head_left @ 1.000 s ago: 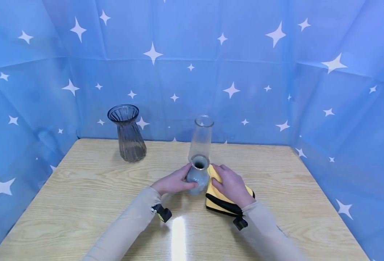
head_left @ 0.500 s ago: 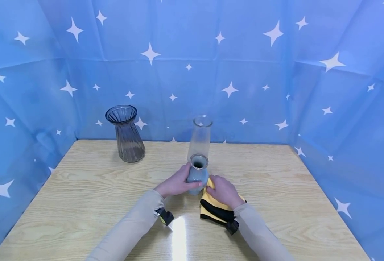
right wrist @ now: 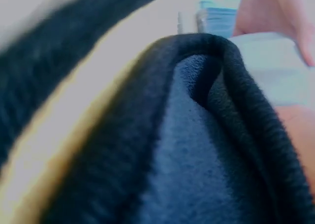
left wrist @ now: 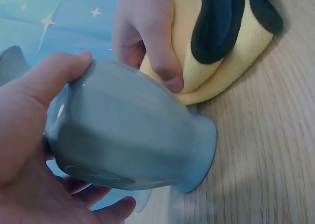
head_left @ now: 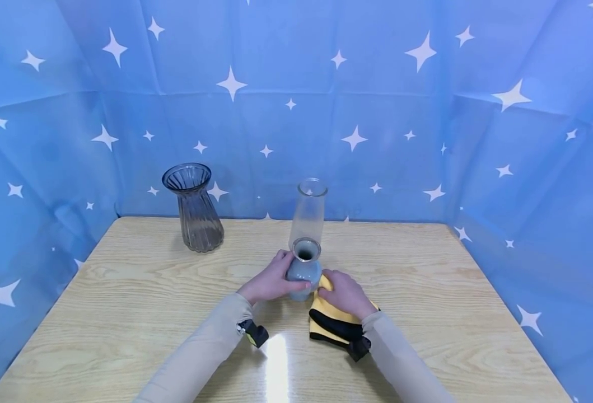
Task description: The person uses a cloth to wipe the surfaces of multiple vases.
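A glossy blue-grey vase (head_left: 303, 272) with a flared rim stands at the table's middle. My left hand (head_left: 272, 280) grips its body from the left, thumb on the near side and fingers curled round behind, as the left wrist view of the vase (left wrist: 123, 130) shows. On the vase's right, my right hand (head_left: 345, 292) pinches a folded yellow cloth (head_left: 328, 309) with black edging. In the left wrist view the cloth (left wrist: 221, 76) touches the vase's lower side. Close up, the cloth's dark fold (right wrist: 197, 150) fills most of the right wrist view and hides the right fingers.
A clear glass vase (head_left: 308, 215) stands just behind the blue-grey one. Farther left at the back is a dark ribbed glass vase (head_left: 199, 215). Blue star-patterned curtains (head_left: 286, 129) border the wooden table (head_left: 125, 302) at the back and sides.
My right hand has moved with the cloth left and toward me, down along the vase's side. The left hand keeps its hold on the vase, its thumb slightly farther right.
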{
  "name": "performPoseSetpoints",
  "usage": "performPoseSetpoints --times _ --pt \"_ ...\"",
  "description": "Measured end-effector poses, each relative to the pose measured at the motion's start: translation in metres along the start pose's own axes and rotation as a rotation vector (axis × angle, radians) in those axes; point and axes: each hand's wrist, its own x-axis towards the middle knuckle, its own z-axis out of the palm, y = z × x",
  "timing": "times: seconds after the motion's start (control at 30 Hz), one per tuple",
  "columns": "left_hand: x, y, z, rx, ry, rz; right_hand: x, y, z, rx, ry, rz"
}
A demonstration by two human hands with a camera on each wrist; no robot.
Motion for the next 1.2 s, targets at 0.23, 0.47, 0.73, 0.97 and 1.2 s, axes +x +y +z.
performPoseSetpoints --times 0.23,0.47,0.73,0.97,1.2 --pt "0.005 -0.004 0.000 -0.079 -0.012 0.129 -0.005 -0.003 -0.011 0.108 0.077 -0.042" --pt "0.007 -0.005 0.002 -0.077 -0.035 0.120 -0.008 -0.017 -0.022 -0.112 0.188 -0.045" --pt "0.006 -0.002 0.003 -0.067 -0.045 0.072 -0.013 -0.034 -0.031 -0.304 0.302 -0.138" --pt "0.006 -0.001 0.004 -0.059 -0.048 0.054 -0.015 -0.046 -0.036 -0.467 0.375 -0.253" --pt "0.006 0.001 0.003 -0.090 -0.063 0.049 -0.014 -0.057 -0.043 -0.350 0.346 -0.195"
